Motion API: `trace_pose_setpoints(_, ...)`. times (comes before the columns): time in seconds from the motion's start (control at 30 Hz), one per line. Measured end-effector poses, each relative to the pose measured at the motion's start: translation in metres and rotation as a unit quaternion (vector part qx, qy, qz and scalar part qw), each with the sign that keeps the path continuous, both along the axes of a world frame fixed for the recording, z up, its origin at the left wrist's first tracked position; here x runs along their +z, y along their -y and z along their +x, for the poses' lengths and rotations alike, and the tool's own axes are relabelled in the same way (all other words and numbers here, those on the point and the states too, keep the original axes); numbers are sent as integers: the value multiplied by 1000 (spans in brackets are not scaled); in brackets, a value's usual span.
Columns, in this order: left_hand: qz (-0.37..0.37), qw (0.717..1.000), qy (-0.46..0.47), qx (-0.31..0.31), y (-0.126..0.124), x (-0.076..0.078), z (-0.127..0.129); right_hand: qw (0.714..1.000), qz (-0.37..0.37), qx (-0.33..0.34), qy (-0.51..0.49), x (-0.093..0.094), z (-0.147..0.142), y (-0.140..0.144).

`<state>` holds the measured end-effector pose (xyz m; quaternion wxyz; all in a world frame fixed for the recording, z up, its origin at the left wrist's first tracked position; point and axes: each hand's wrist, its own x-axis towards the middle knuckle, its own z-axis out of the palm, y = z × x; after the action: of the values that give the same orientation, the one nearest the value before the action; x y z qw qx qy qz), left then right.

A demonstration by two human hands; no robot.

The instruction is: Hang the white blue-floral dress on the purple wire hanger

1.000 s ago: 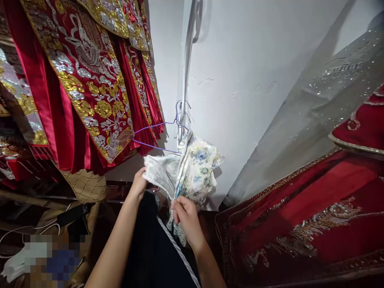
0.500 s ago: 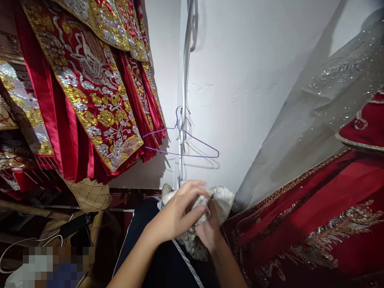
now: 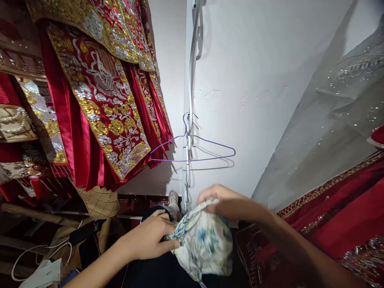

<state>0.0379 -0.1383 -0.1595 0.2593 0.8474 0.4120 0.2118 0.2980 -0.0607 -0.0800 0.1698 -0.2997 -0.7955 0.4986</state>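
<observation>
A white cloth piece with a blue, green and yellow floral print bulges out below a gathered edge, over my dark-clothed lap. I cannot tell whether it is a pouch, a cap or a garment. My left hand grips its gathered edge at the left, thumb on the near side. At the upper right of the same edge, my right hand has its fingers closed over the fabric. Some of the fingertips of both hands are hidden by the cloth.
A purple wire hanger hangs from a white wall rail ahead. Red embroidered garments hang at the left. A grey sequined veil and red beaded clothing are at the right. A wooden stool with a white cable stands lower left.
My hands have moved apart, and the bunched cloth now hangs spread between them. My right hand has risen and moved over the top edge. The view has shifted slightly.
</observation>
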Motion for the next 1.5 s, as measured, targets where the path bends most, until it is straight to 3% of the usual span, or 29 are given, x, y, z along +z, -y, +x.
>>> trace_pose_setpoints(0.07,25,996,-91,10,-6,12,-11,981,109,-135,-89,11,-3,-19)
trace_pose_setpoints(0.13,32,986,-160,38,-17,15,-21,923,186,-272,-198,19,0,-44)
trace_pose_setpoints(0.2,22,981,-182,60,-28,10,-32,870,202,-353,-277,22,6,-69)
trace_pose_setpoints(0.23,15,983,-173,66,-34,6,-36,861,195,-364,-297,21,8,-79)
trace_pose_setpoints(0.33,1,993,-71,100,-49,1,-38,898,150,-316,-266,12,5,-92)
trace_pose_setpoints(0.43,-28,988,82,130,-64,4,-16,933,117,-264,-214,-1,-14,-81)
trace_pose_setpoints(0.53,-108,963,224,103,-79,0,25,937,112,-238,-229,-5,-30,-68)
trace_pose_setpoints(0.6,-189,937,287,54,-85,-12,49,935,117,-240,-234,-2,-34,-65)
trace_pose_setpoints(0.67,-235,926,295,13,-85,-32,62,926,130,-261,-241,2,-32,-68)
trace_pose_setpoints(0.73,-237,942,237,2,-81,-53,62,916,151,-276,-248,2,-30,-77)
trace_pose_setpoints(0.83,-231,965,123,21,-71,-76,41,927,190,-252,-203,-13,-31,-100)
trace_pose_setpoints(0.9,-218,973,76,30,-64,-78,19,938,200,-239,-154,-31,-30,-118)
trace_pose_setpoints(1.07,-84,989,-64,102,-65,-53,-42,940,224,-243,-85,-69,-8,-144)
trace_pose_setpoints(1.2,65,960,-180,204,-92,-12,-85,948,242,-195,-66,-60,16,-136)
trace_pose_setpoints(1.33,160,965,-91,189,-109,35,-94,957,208,-195,-57,-35,26,-124)
trace_pose_setpoints(1.5,173,957,84,218,-127,76,-55,969,162,-167,-87,-36,13,-107)
